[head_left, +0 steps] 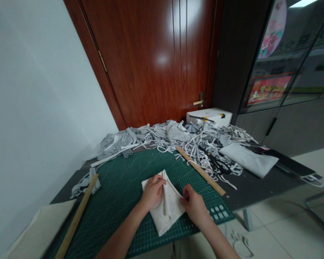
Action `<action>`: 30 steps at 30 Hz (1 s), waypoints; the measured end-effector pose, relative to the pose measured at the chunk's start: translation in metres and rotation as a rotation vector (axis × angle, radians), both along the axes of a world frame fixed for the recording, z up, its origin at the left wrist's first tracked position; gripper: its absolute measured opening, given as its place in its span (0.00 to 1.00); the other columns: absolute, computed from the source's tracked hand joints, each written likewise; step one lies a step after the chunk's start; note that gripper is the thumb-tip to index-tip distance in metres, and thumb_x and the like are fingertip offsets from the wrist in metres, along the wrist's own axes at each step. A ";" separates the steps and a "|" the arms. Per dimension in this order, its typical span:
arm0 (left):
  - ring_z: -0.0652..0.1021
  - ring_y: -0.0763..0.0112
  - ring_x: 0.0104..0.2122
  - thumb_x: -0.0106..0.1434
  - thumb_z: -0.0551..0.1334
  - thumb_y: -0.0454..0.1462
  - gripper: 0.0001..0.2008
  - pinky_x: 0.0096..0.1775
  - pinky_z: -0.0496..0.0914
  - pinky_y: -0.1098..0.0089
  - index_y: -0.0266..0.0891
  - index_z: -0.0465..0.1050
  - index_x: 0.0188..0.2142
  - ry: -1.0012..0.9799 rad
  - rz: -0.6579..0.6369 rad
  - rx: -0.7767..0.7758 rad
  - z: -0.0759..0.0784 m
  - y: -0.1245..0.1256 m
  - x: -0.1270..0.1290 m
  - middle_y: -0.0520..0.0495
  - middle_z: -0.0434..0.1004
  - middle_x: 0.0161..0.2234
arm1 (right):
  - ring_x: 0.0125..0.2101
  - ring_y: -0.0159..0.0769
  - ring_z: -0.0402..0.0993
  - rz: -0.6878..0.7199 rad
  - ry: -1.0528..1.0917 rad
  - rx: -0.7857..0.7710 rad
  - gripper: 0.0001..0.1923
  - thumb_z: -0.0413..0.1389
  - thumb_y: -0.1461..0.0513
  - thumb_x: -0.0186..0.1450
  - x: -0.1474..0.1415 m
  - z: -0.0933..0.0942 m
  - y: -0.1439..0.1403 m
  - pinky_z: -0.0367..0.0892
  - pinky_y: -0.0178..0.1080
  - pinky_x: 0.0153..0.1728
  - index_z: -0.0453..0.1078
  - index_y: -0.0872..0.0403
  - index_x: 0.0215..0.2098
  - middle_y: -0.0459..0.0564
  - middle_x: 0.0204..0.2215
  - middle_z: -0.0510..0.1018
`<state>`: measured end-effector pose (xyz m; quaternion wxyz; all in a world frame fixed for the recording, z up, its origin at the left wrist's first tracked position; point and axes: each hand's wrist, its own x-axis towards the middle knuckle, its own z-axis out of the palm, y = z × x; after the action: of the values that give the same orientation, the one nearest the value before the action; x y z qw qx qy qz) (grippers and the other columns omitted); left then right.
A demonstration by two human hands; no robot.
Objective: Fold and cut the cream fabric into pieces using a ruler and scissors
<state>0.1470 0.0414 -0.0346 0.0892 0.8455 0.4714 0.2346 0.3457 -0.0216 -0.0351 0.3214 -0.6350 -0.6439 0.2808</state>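
Hands press a cloth [166, 205] near the mat's [118, 187] front edge — left hand [152, 193] flat, fingers loosely curled; right hand [194, 205] pinching its edge — fingertips hidden.

No wording legible anywhere; the cutting mat [129, 180] carries grid lines only; the posters [268, 89] behind glass are too blurred to read

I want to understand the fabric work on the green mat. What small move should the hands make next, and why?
Probably smooth the white fabric piece flat with the right hand while the left hand pins it. It lies folded and skewed on the green cutting mat, both hands rest on it, and the wooden ruler lies apart.
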 end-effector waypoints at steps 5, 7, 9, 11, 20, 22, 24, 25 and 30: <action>0.67 0.62 0.49 0.63 0.57 0.38 0.09 0.53 0.63 0.62 0.44 0.69 0.42 0.061 -0.011 -0.044 0.009 -0.005 0.001 0.48 0.64 0.47 | 0.33 0.34 0.73 0.078 -0.081 0.032 0.14 0.51 0.75 0.56 0.003 -0.004 -0.012 0.58 0.31 0.34 0.67 0.52 0.35 0.47 0.32 0.75; 0.66 0.59 0.50 0.60 0.61 0.44 0.13 0.54 0.62 0.59 0.44 0.69 0.44 0.123 -0.010 -0.020 0.011 -0.009 0.004 0.46 0.63 0.48 | 0.34 0.34 0.73 0.065 -0.155 0.015 0.17 0.49 0.76 0.56 0.002 -0.003 -0.015 0.57 0.31 0.33 0.67 0.53 0.38 0.49 0.35 0.75; 0.65 0.56 0.51 0.57 0.64 0.45 0.17 0.54 0.61 0.57 0.45 0.69 0.45 0.176 -0.011 0.011 0.012 -0.012 0.006 0.45 0.61 0.49 | 0.32 0.34 0.73 0.077 -0.217 -0.015 0.17 0.47 0.76 0.59 0.003 -0.001 -0.016 0.56 0.32 0.32 0.67 0.53 0.39 0.48 0.33 0.75; 0.65 0.56 0.52 0.56 0.65 0.44 0.19 0.55 0.60 0.57 0.46 0.69 0.47 0.209 -0.016 0.031 0.011 -0.013 0.007 0.45 0.60 0.50 | 0.32 0.35 0.73 0.089 -0.290 -0.033 0.15 0.45 0.73 0.63 0.005 0.003 -0.018 0.57 0.33 0.31 0.69 0.52 0.37 0.49 0.32 0.74; 0.64 0.54 0.53 0.51 0.66 0.40 0.23 0.56 0.58 0.56 0.45 0.68 0.48 0.172 -0.033 0.051 0.007 -0.011 0.006 0.44 0.61 0.51 | 0.40 0.43 0.75 0.188 -0.371 -0.027 0.13 0.52 0.72 0.57 -0.020 0.044 0.011 0.62 0.35 0.38 0.77 0.56 0.35 0.57 0.37 0.79; 0.65 0.54 0.52 0.50 0.66 0.39 0.23 0.56 0.59 0.56 0.42 0.68 0.47 0.139 -0.028 0.044 0.007 -0.011 0.007 0.43 0.63 0.49 | 0.37 0.39 0.76 0.211 -0.326 -0.034 0.13 0.52 0.70 0.59 -0.036 0.049 0.031 0.62 0.33 0.35 0.77 0.54 0.35 0.54 0.33 0.81; 0.67 0.54 0.51 0.48 0.65 0.39 0.24 0.56 0.59 0.56 0.40 0.66 0.47 0.111 -0.018 0.031 0.007 -0.011 0.008 0.42 0.65 0.47 | 0.37 0.39 0.77 0.178 -0.313 -0.051 0.13 0.50 0.69 0.61 -0.050 0.048 0.047 0.63 0.33 0.34 0.77 0.56 0.36 0.56 0.34 0.81; 0.67 0.54 0.51 0.48 0.64 0.38 0.26 0.56 0.59 0.56 0.39 0.65 0.47 0.102 -0.015 0.021 0.007 -0.011 0.008 0.42 0.66 0.47 | 0.37 0.40 0.78 0.152 -0.310 -0.061 0.13 0.49 0.68 0.62 -0.054 0.046 0.052 0.63 0.33 0.34 0.76 0.58 0.38 0.58 0.34 0.81; 0.63 0.55 0.57 0.49 0.57 0.34 0.34 0.59 0.55 0.54 0.38 0.55 0.58 0.009 -0.030 -0.075 0.001 -0.004 -0.001 0.39 0.63 0.55 | 0.38 0.43 0.78 0.076 -0.304 -0.085 0.16 0.49 0.60 0.66 -0.060 0.035 0.055 0.65 0.35 0.33 0.74 0.62 0.40 0.63 0.37 0.80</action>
<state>0.1464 0.0374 -0.0334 0.1223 0.8496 0.4674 0.2115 0.2859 0.0336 -0.0001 0.1825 -0.6584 -0.6961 0.2204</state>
